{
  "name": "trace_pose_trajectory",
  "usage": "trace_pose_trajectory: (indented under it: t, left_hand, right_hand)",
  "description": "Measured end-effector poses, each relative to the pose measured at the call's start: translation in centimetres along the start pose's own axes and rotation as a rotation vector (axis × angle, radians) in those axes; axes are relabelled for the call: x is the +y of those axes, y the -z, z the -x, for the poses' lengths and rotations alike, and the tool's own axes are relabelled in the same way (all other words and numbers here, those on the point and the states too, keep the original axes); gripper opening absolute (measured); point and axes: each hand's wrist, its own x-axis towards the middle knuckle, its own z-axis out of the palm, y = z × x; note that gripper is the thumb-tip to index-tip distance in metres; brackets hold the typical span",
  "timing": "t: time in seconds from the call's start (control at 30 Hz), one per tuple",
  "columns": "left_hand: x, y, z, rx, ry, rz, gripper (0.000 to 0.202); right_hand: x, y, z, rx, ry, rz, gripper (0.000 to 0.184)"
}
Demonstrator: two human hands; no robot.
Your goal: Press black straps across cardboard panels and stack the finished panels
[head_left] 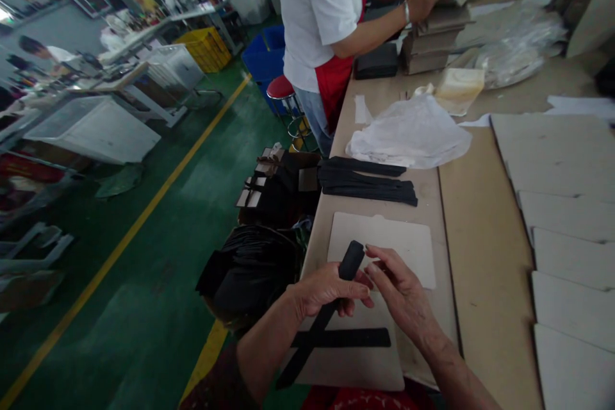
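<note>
My left hand is closed around a long black strap, which sticks up past my fingers and trails down toward my lap. My right hand hovers beside the strap's upper end with fingers curled and pinching near it. Both hands are over a pale board on the workbench. A second black strap lies flat across a lower pale board just below my hands. A pile of more black straps rests farther up the bench.
A person in a white shirt and red apron works at the bench's far end beside stacked boxes. White crumpled plastic lies mid-bench. Grey cards line the right. Black bags and a red stool stand on the green floor.
</note>
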Motion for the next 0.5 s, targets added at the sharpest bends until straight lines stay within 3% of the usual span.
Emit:
trace_pose_trajectory:
  t: [0.17,0.37,0.4,0.5]
  left_hand:
    - [-0.4,-0.3,-0.6,0.007,-0.013,0.024,0.036]
    - [-0.8,-0.9,-1.7,0.116,-0.003,0.027,0.040]
    - [-1.0,-0.9,-1.8,0.139,0.007,0.019,0.039]
    - [-1.4,-0.7,-2.0,0.164,0.025,-0.029,0.036]
  right_hand:
    - [0.9,-0.5,0.3,0.005,0.120,0.092,0.032]
    - [0.5,-0.2,0.7,0.204,0.242,0.204,0.015]
    - [0.2,-0.1,0.8,0.213,0.245,0.202,0.009]
    - [0.3,0.9,1.3,0.111,0.124,0.155,0.022]
